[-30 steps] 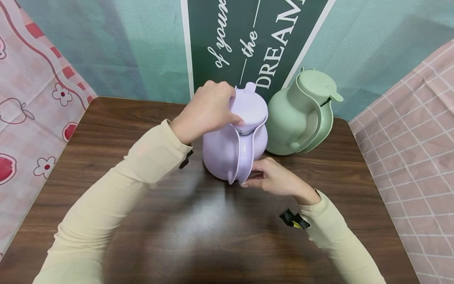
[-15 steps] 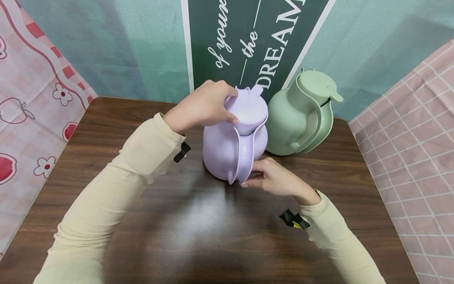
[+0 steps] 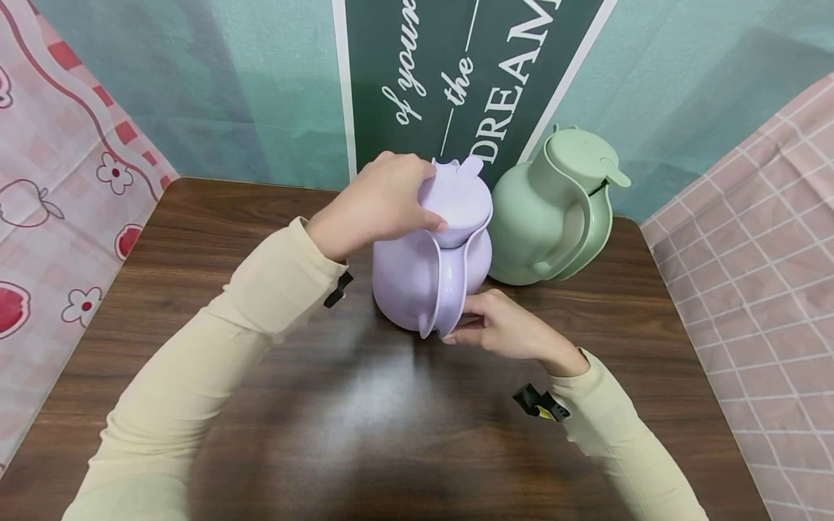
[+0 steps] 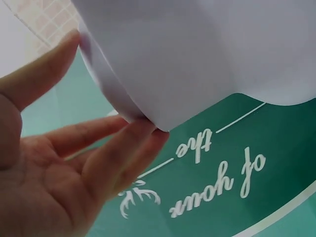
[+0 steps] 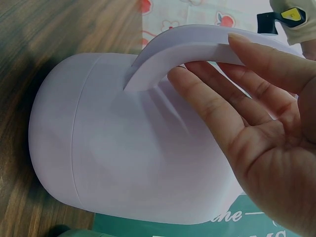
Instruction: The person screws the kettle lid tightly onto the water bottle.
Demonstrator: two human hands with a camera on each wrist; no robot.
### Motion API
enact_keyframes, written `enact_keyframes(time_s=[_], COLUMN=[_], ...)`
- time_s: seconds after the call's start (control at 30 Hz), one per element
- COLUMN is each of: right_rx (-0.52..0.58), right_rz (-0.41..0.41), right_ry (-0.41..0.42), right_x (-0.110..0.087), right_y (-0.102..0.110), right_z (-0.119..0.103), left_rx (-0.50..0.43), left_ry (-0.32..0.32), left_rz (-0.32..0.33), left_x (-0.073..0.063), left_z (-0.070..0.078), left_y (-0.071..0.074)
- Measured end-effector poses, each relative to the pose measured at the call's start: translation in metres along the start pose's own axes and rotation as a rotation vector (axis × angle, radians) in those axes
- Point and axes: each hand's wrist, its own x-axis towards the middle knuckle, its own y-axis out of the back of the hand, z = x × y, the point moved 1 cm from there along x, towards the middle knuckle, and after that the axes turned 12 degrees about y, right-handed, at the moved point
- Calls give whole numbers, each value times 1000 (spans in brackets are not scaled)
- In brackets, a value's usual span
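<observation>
A lilac thermos jug point(image 3: 405, 282) stands upright on the wooden table, its handle point(image 3: 451, 293) toward me. My left hand point(image 3: 378, 199) grips the round lilac lid point(image 3: 459, 199) from the left, thumb on the near side. In the left wrist view, that hand's fingertips point(image 4: 140, 126) lie along the lid's edge point(image 4: 111, 81), thumb on the opposite side. Low on the jug, my right hand point(image 3: 504, 325) holds the handle. The right wrist view shows its thumb point(image 5: 247, 47) on the handle's outer side and the other fingers behind it.
A pale green jug point(image 3: 537, 217) of the same shape stands close behind on the right. At the back, a dark green lettered panel point(image 3: 417, 79) hangs against teal cloth. Patterned cloths border the brown table point(image 3: 365, 434) on both sides.
The lid's tab has turned slightly to the right, and the gap under the lid looks smaller. My left hand slid back left, then forward onto the lid again. My right hand stayed still.
</observation>
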Motion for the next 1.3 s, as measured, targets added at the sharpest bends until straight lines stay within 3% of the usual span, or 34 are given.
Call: enact_keyframes(time_s=[0.2, 0.4, 0.87, 1.3], right_rx=[-5, 1, 14, 2], right_rz=[2, 2, 2, 4], right_ry=[3, 3, -2, 5], right_x=[0, 0, 0, 0], right_y=[0, 0, 0, 0], right_z=[0, 0, 0, 0], left_rx=[17, 16, -13, -67], left_ry=[-5, -1, 30, -40], left_rz=[87, 105, 5, -74], left_x=[-8, -7, 4, 9], left_z=[4, 4, -1, -9], left_y=[-4, -4, 3, 7])
